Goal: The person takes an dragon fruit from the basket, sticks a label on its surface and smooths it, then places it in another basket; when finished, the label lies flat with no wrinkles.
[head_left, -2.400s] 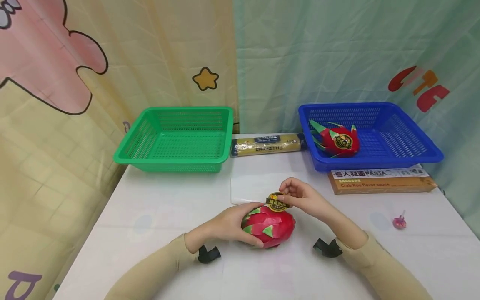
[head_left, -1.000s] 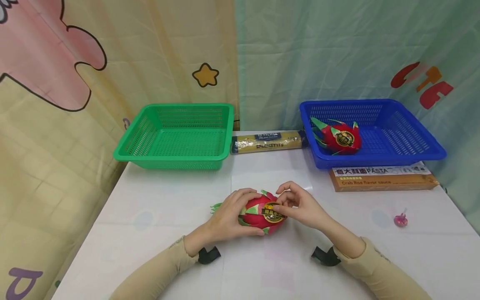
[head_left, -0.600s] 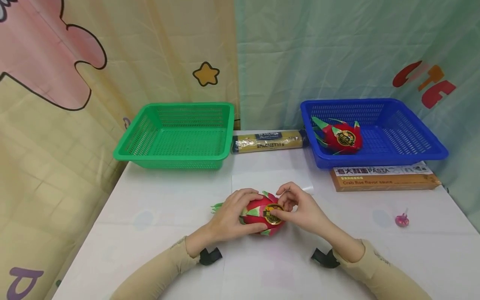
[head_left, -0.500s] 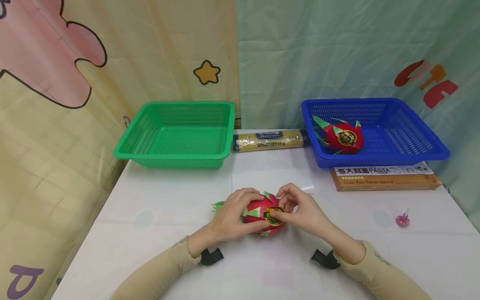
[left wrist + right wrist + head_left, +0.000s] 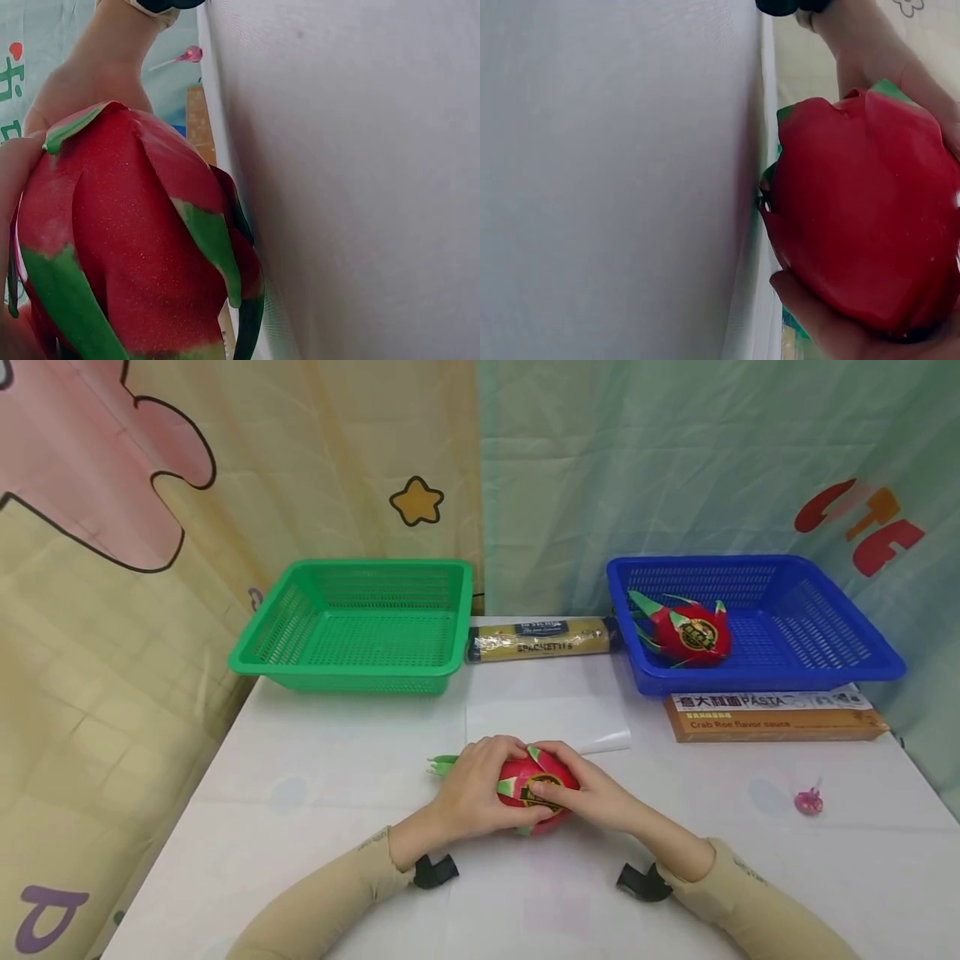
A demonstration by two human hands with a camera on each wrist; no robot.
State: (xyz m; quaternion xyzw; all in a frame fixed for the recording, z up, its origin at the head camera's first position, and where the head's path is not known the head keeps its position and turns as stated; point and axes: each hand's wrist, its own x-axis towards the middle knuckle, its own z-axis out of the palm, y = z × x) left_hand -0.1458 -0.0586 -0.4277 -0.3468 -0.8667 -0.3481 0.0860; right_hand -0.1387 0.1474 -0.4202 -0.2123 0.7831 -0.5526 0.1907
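Note:
A red dragon fruit with green leaf tips is held between both hands low over the table's middle. My left hand grips its stem half, fingers over the far side and thumb along the near side. From the right, my right hand wraps the other end, its thumb lying on the round black-and-gold sticker. Part of the sticker is hidden under that thumb. The left wrist view shows the fruit's red skin and long green tips up close. In the right wrist view the fruit's smooth end rests against the fingers.
A green basket stands at the back left. The blue basket at the back right holds another stickered dragon fruit. Between them lies a spaghetti pack. A pasta box, a white sheet and a small pink lollipop lie nearby.
The sticker, earlier pinched in the right hand above the fruit, is now flat on its skin. The fruit was turned, and the right hand has closed in around its end.

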